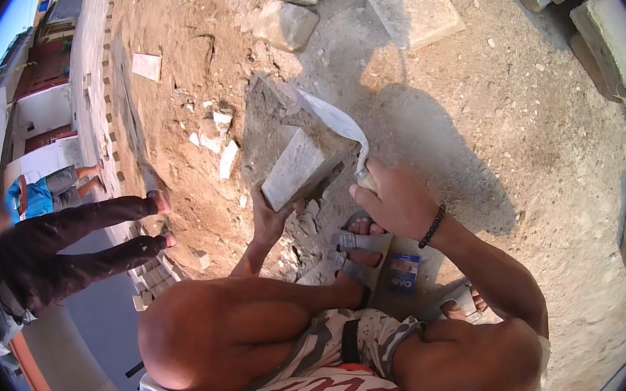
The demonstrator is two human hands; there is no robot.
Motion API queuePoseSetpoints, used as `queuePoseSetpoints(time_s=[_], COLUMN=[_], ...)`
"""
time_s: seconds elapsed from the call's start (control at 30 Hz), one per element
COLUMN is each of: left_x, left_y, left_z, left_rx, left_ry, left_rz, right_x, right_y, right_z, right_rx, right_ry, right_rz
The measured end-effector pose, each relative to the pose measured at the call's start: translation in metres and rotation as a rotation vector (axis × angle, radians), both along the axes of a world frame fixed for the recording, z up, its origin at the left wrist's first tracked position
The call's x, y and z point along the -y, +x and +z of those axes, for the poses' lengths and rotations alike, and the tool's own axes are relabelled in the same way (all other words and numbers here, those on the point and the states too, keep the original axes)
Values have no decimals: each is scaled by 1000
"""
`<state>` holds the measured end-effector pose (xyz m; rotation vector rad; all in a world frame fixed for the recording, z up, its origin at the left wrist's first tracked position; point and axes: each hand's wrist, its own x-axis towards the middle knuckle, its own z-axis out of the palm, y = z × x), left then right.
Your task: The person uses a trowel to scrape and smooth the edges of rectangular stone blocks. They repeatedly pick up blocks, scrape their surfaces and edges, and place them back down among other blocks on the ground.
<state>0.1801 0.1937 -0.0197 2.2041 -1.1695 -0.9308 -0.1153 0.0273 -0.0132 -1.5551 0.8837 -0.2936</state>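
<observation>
My left hand (271,219) has its fingers around the lower end of a grey block (294,169), which rests tilted on the ground in front of me. In my right hand (398,202) is the handle of a trowel (334,119). Its pale metal blade reaches leftward over the far side of the block, close to a grey, rough slab-like surface (260,117). Whether the blade touches that surface, I cannot tell. The underside of the block is in shadow.
Broken pale pieces (228,159) lie left of the block. Larger blocks (287,25) and a flat slab (408,15) lie beyond it, with stacked blocks (618,52) at far right. A blue packet (403,272) sits between my sandals. People (80,236) stand at left.
</observation>
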Motion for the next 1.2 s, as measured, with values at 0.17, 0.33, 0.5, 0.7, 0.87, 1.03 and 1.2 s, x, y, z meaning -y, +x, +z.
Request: queuePoseSetpoints(time_s=[0.17,0.33,0.5,0.7,0.87,1.03,1.2], left_x=[8,14,8,59,105,142,151], left_y=[-1,-2,2,-33,-47,-54,-75], left_z=[8,8,21,74,103,106,117], left_rx=[14,61,98,-12,49,113,120], left_ry=[19,1,-74,-241,-259,-395,-363], left_rz=[8,-37,-17,-41,-57,-22,-96], right_x=[20,-21,4,-17,-2,-31,7], right_y=[-6,-18,-33,-38,-46,-28,-18], right_z=[20,-2,4,-40,38,71,-17], right_rx=[-94,-56,-121,-90,5,175,-101], right_ry=[88,57,116,11,20,-114,-77], right_rz=[14,17,13,-61,-222,-179,-85])
